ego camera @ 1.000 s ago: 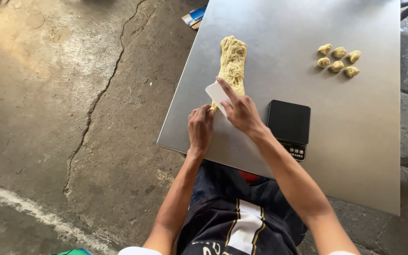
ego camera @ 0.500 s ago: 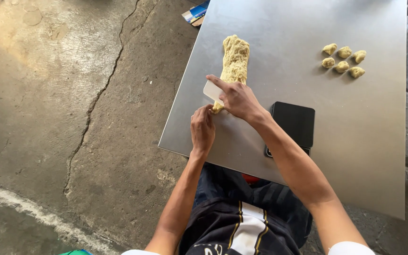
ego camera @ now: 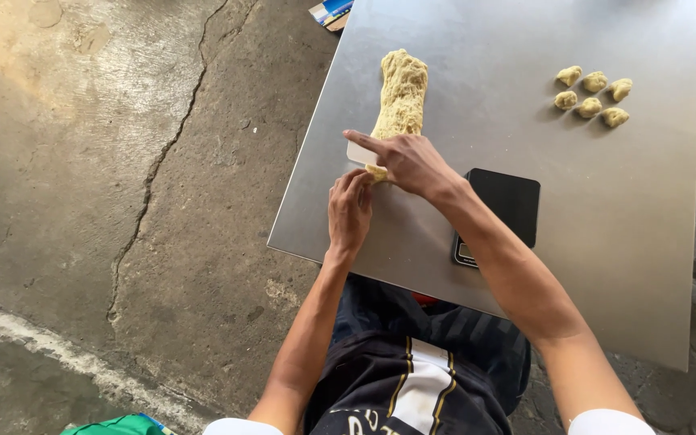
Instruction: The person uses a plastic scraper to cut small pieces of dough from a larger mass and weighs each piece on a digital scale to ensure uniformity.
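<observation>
A long log of pale yellow dough (ego camera: 400,95) lies on the steel table (ego camera: 525,145). My right hand (ego camera: 408,159) grips a white flat scraper (ego camera: 359,153) set across the near end of the log. My left hand (ego camera: 350,211) sits just below, fingers on the small end piece of dough (ego camera: 376,172) at the blade. Several small dough balls (ego camera: 592,94) are grouped at the far right of the table.
A black digital scale (ego camera: 499,216) rests near the table's front edge, partly under my right forearm. Cracked concrete floor (ego camera: 122,161) spreads to the left. A small blue packet (ego camera: 330,11) lies on the floor by the table's far corner.
My right hand has turned the scraper across the log's near end. My left hand has moved up to the end piece of dough.
</observation>
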